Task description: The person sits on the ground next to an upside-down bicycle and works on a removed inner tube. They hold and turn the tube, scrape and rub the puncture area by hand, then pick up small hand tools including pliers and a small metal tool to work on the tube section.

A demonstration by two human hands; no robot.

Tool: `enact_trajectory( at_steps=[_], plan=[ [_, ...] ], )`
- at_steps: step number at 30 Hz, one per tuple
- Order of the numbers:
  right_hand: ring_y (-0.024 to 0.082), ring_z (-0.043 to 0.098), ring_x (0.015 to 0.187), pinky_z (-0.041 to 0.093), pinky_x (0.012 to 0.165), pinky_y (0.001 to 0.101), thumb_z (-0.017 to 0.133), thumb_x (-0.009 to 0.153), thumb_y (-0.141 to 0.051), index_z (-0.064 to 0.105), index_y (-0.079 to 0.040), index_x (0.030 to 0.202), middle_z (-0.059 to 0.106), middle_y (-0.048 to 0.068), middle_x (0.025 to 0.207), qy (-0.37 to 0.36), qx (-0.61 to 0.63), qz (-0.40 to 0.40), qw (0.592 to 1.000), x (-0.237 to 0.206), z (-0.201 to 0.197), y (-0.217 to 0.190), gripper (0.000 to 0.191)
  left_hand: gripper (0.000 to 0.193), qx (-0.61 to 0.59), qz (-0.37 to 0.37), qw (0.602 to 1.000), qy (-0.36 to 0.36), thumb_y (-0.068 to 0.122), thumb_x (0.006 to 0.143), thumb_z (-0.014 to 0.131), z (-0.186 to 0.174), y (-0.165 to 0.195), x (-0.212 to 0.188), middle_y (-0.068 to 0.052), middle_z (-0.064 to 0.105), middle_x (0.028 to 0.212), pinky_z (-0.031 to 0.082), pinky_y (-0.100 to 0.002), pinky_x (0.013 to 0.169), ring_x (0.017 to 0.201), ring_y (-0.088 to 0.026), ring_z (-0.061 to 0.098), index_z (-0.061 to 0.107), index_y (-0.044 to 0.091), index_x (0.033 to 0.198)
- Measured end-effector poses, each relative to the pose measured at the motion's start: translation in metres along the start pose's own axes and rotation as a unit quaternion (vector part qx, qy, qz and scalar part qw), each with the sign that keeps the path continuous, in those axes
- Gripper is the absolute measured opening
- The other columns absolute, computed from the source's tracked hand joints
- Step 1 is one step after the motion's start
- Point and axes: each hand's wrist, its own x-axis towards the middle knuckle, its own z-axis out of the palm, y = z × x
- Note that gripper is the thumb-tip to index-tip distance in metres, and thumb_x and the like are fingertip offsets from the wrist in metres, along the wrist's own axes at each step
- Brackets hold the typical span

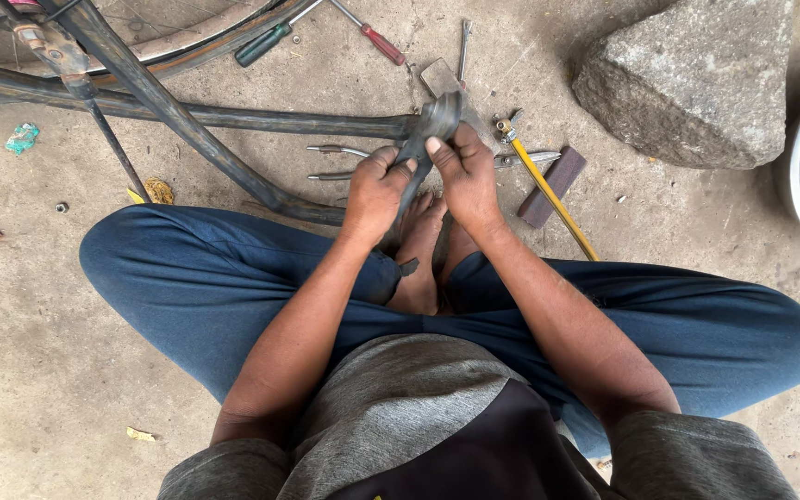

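the dark grey rubber inner tube [430,130] runs lengthwise away from the body, above the bare feet on the concrete floor [39,352]. left hand [377,194] and right hand [465,176] flank it, fingers closed around it.

Concrete floor [39,370] bears screwdrivers [383,43], pliers [340,162], stone block [687,79].

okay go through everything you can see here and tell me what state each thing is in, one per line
Left hand: closed on the inner tube.
Right hand: closed on the inner tube.
Inner tube: flat, folded between both hands.
Pliers: lying on the ground, handles apart.
Red-handled screwdriver: lying flat.
Green-handled screwdriver: lying flat.
Stone block: resting on the ground.
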Motion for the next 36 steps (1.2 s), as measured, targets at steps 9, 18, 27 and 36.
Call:
enact_trajectory(
  at_steps=[9,18,27,36],
  plan=[
    [0.007,0.054,0.08,0.049,0.075,0.0253,0.068,0.102,-0.013,0.065,-0.002,0.102,0.064,-0.002,0.087,0.032,0.07,0.074,0.994,0.0,-0.004,0.005,0.011,0.016,0.096,0.056,0.994,-0.009,0.016,0.095,0.063,-0.002,0.0,0.002,-0.004,0.061,0.073,0.048,-0.03,0.064,0.068,-0.012,0.056,0.067,0.0,0.095],
    [0.014,0.065,0.079,0.053,0.075,0.0312,0.071,0.097,-0.022,0.069,-0.003,0.111,0.071,0.003,0.093,0.004,0.278,0.255,0.926,0.009,-0.017,0.007,0.024,0.012,-0.034,0.064,0.991,-0.111,0.011,0.097,0.063,-0.008,0.0,-0.001,0.0,0.06,0.086,0.047,-0.027,0.074,0.082,-0.009,0.053,0.068,0.0,0.098],
    [0.018,0.07,0.084,0.056,0.073,0.0334,0.068,0.098,-0.025,0.066,-0.003,0.112,0.073,0.006,0.098,-0.036,0.365,0.286,0.885,-0.003,-0.019,0.019,0.026,0.011,-0.077,0.073,0.986,-0.126,0.009,0.097,0.063,-0.008,-0.004,-0.005,0.0,0.062,0.092,0.048,-0.026,0.077,0.086,-0.008,0.056,0.069,0.0,0.1],
    [0.021,0.074,0.095,0.06,0.085,0.034,0.076,0.099,-0.027,0.068,-0.001,0.116,0.075,0.012,0.106,0.054,-0.202,0.061,0.976,-0.007,-0.016,-0.008,0.032,0.015,0.033,0.067,0.997,-0.008,0.014,0.095,0.062,-0.006,0.005,-0.002,-0.001,0.06,0.079,0.048,-0.029,0.067,0.074,-0.01,0.055,0.069,0.0,0.094]
  ],
)
